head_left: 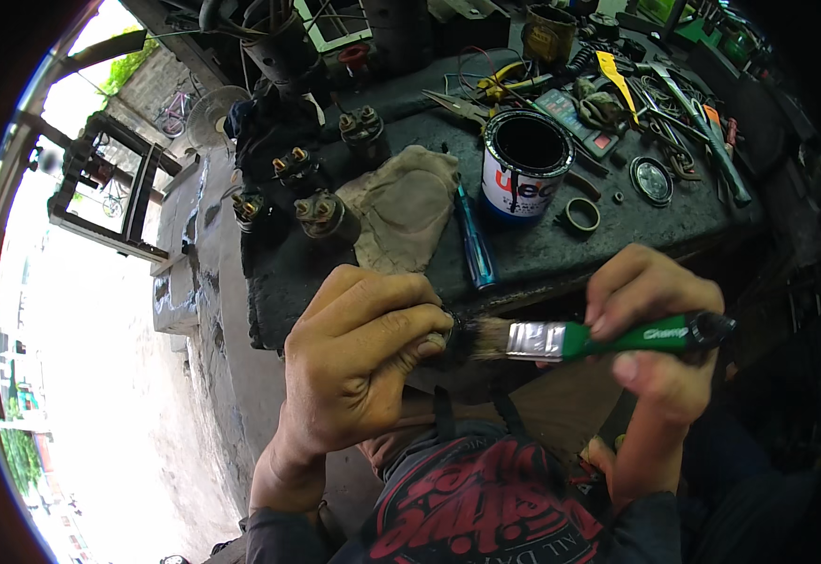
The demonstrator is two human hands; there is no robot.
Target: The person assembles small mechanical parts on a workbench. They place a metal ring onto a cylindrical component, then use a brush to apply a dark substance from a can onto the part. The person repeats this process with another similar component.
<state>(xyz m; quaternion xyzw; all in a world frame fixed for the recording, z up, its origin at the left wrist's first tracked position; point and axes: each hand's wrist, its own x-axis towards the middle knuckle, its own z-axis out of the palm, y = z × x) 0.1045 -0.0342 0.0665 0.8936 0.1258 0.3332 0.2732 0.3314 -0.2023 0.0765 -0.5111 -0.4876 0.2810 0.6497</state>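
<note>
Right hand (659, 334) pinches one green-handled paintbrush (598, 338); left hand (363, 352) clenches around a small dark part, bristles touching it. Behind: four solenoids (321, 214), one open paint can (526, 164).

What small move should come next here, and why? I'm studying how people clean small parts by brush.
Probably a short brush stroke across the part. The right hand grips the green-handled paintbrush, its bristles already touching the small dark part pinched in the left hand. The part is mostly hidden, so turning it slightly afterwards may help.
</note>
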